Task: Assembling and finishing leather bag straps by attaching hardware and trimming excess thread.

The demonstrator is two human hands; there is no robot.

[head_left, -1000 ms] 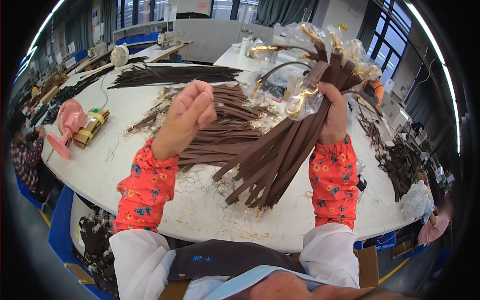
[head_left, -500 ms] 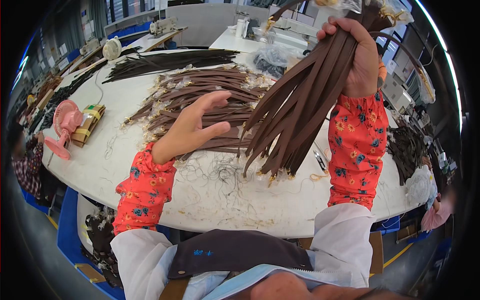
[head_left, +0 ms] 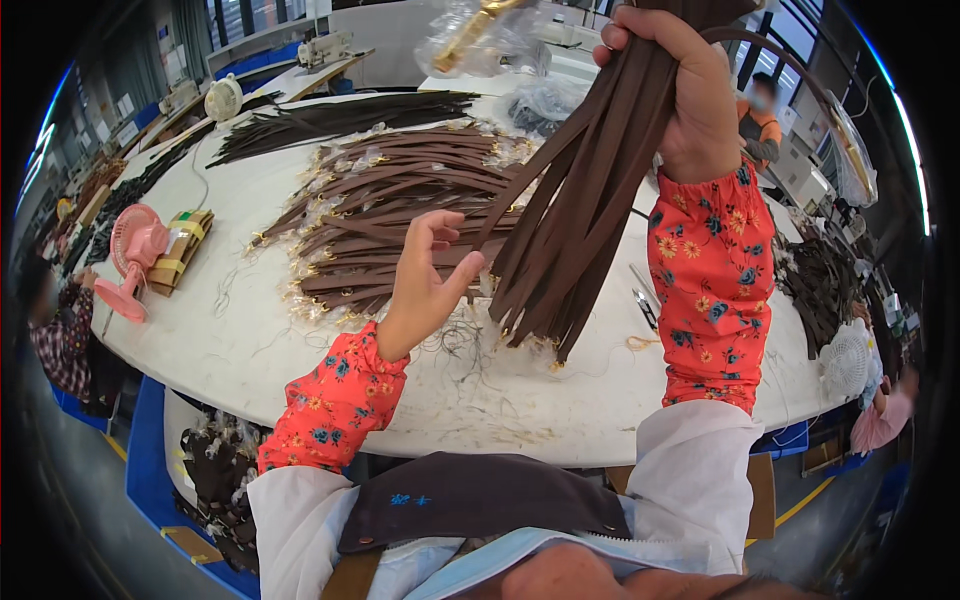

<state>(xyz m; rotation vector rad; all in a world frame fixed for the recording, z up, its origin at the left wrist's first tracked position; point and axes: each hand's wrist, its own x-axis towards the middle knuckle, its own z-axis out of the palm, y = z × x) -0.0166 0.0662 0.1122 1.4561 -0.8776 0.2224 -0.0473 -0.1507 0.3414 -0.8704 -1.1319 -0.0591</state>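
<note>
A thick bunch of brown straps point(head_left: 595, 190) hangs from my right hand point(head_left: 690, 95), which is raised and wrapped round its upper part. Gold-coloured metal ends show at the bunch's lower tips, above the white table point(head_left: 480, 410). Close to the left edge of the bunch is my left hand point(head_left: 428, 290), fingers apart and thumb out, with nothing in it. A gold metal clasp in clear plastic wrap point(head_left: 478, 35) dangles at the top. Behind my left hand lies a wide pile of brown straps point(head_left: 400, 195), many with gold hardware and plastic wrap.
Dark straps point(head_left: 340, 120) lie at the back left. A pink fan point(head_left: 135, 255) stands at the left beside a taped cardboard bundle point(head_left: 182, 252). Small thread snips point(head_left: 645, 308) and loose threads rest on the table. A person in orange point(head_left: 760, 125) is at the far right.
My left hand has moved right and nearer to me, beside the hanging bunch. My right hand has shifted slightly left and up with the straps, and the plastic-wrapped clasp has swung left.
</note>
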